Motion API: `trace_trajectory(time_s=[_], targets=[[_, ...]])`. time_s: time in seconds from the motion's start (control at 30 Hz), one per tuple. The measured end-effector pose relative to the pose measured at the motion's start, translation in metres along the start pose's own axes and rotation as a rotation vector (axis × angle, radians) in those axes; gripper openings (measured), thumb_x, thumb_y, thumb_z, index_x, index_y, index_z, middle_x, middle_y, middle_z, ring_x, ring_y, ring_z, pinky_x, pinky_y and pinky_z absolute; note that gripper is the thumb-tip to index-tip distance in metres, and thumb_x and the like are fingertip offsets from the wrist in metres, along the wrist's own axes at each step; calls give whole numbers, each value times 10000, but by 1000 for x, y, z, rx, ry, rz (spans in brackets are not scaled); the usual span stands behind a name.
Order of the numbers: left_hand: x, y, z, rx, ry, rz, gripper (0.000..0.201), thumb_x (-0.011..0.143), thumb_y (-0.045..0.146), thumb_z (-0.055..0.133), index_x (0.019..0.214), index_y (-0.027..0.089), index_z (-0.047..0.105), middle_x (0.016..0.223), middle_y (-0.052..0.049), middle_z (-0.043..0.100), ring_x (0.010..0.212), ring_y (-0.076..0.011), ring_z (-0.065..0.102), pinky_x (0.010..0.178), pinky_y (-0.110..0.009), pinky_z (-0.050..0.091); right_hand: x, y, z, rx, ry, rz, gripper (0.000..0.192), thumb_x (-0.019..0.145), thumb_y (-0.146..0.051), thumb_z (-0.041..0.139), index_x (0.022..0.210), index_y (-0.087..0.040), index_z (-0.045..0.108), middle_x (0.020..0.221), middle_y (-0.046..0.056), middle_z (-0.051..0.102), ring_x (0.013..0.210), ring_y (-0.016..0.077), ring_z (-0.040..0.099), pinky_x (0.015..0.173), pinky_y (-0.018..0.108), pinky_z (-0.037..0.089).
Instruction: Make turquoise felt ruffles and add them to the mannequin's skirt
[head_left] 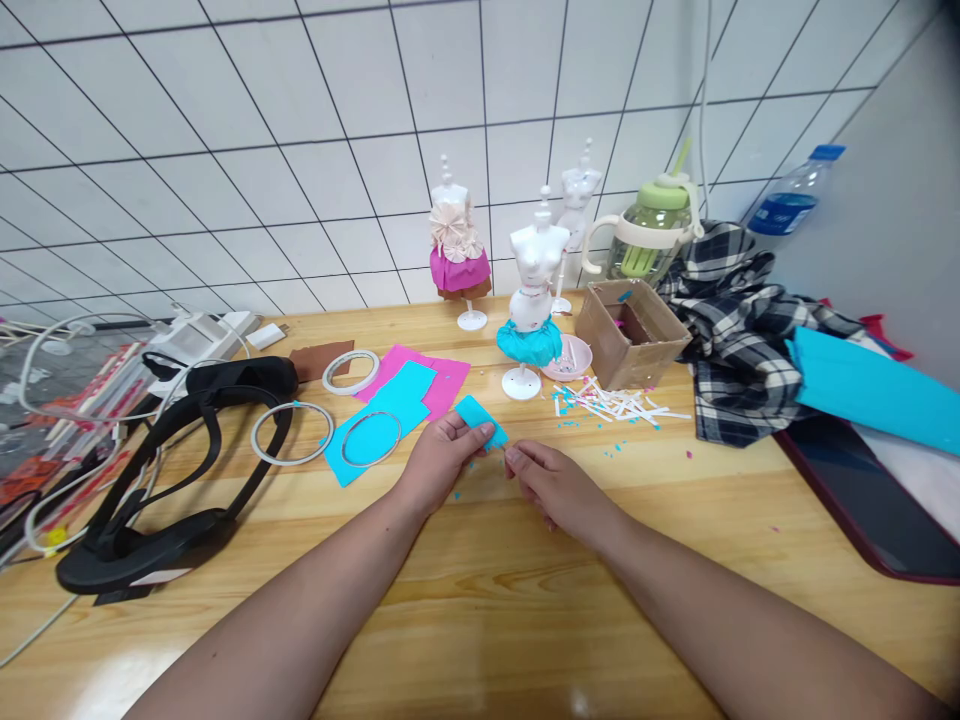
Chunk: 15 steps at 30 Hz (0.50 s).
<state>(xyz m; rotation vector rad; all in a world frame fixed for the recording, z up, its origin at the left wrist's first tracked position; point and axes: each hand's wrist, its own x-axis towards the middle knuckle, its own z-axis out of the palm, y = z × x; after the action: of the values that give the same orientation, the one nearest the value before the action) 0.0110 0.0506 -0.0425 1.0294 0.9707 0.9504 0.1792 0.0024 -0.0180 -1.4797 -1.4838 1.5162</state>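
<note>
The left hand point(444, 462) held the blue piece point(474, 412) low over the wooden table point(450, 630), thumb clamped on top and fingers beneath. The right hand point(561, 488) had its fingertips at the near right corner; whether they pinched that corner or merely touched it was too small to tell.

The thin-looking piece could have creased or torn, I judged, had the two hands pulled unevenly, and a slack left thumb might have let it skew. Blue crumbs lying close by could also have clung to it.

Farther over the wood, a blue sheet point(409, 388) overlapped a pink sheet point(447, 376); to their left lay a black headset point(135, 565). White strips point(611, 402) were strewn before a cardboard box point(604, 345). The nearest dress form point(538, 250) stood upright in a turquoise skirt point(529, 345), two others behind it. A plaid cloth point(731, 370) was heaped at right, near a green-lidded jug point(645, 238). White tiled wall point(300, 210) closed off the back.
</note>
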Motion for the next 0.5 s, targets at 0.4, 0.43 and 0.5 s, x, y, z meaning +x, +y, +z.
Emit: trace_trajectory(time_s=[0.4, 0.43, 0.5], targets=[[1, -1, -3, 53, -43, 3, 258, 730, 359, 753, 865, 158, 665, 827, -39, 712, 721, -163, 625, 683, -281, 447, 3, 1, -4, 144, -84, 92, 323, 892, -501, 428, 756, -215, 494, 516, -82, 288, 400, 75, 264, 305, 165, 284], [1, -1, -3, 53, -46, 0, 261, 731, 357, 753, 873, 156, 668, 833, -42, 712, 723, -163, 625, 678, -279, 446, 3, 0, -4, 149, -85, 97, 321, 889, -499, 434, 752, -215, 495, 515, -82, 289, 400, 74, 262, 302, 161, 279], [1, -1, -3, 49, -51, -4, 270, 730, 355, 754, 891, 155, 672, 848, -47, 715, 732, -165, 627, 675, -279, 445, 2, 0, -4, 159, -85, 106, 319, 884, -497, 444, 747, -214, 495, 512, -82, 291, 400, 72, 258, 297, 157, 269]])
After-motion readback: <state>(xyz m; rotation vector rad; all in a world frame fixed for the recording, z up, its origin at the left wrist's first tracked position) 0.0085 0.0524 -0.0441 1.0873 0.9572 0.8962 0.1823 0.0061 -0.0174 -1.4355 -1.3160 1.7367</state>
